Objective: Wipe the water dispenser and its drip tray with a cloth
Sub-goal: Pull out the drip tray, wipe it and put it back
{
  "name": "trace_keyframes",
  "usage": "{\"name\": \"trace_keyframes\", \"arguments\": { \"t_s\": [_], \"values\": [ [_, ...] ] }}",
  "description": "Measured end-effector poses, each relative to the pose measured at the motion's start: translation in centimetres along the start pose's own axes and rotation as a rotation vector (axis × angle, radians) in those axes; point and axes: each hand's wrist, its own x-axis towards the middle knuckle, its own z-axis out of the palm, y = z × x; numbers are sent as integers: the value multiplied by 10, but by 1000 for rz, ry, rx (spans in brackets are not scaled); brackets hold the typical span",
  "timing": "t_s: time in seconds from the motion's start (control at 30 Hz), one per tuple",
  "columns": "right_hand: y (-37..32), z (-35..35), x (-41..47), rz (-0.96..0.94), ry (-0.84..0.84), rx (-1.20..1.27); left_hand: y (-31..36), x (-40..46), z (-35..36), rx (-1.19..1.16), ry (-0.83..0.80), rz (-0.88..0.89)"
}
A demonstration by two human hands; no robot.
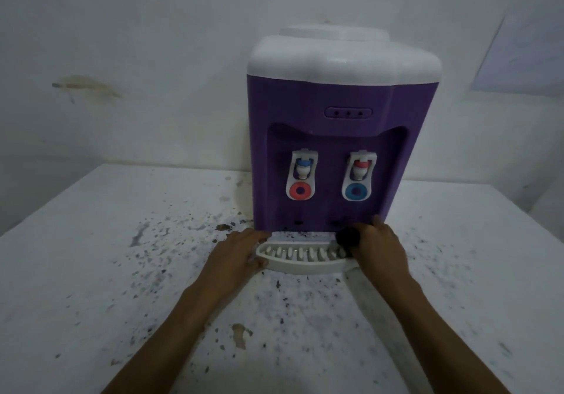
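Right fingers (pixel 370 228) curled tight around a dark wad of cloth (pixel 348 237), pressed at the right end of the drip tray (pixel 305 264), knuckles touching the purple base of the water dispenser (pixel 332 149). Left fingers (pixel 259 236) loosely bent, nothing inside them, wrapped over the tray's left end with the thumb along its front rim. Right hand (pixel 378 247) and left hand (pixel 238 256) at opposite ends of the tray, forearms reaching in from the bottom edge. Tray white, slotted, long axis running left to right, curved front edge pointing toward the wearer, back edge tucked against the foot of the dispenser. Dispenser upright, front face toward the camera, white top, two taps in the recess: left tap (pixel 302 177) with a red ring, right tap (pixel 358 177) with a blue ring, both pointing down above the tray. All of it standing on a white desk (pixel 122 271) speckled with dark flecks, close to a stained white wall (pixel 122 57) behind.
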Motion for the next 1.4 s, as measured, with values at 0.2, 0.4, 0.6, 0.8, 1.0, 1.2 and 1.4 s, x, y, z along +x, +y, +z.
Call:
{"name": "trace_keyframes", "arguments": {
  "t_s": [0.2,0.4,0.6,0.8,1.0,1.2,1.4],
  "values": [
    [30,-15,-12,113,-28,125,0,6,2,73,-49,2],
    [42,-32,-24,296,-66,770,12,15,6,120,-117,61],
    [44,-37,-41,577,-191,1452,22,18,9,106,-227,36],
    [55,-37,-46,511,-272,1474,20,24,5,-82,-285,-75],
    [50,-30,-37,435,-103,1080,20,28,-2,-123,-309,-81],
    [40,-22,-25,332,-50,986,20,30,-1,-130,-310,-120],
    [43,-14,-21,208,-51,606,21,28,-1,-133,-314,-146]
  ]
}}
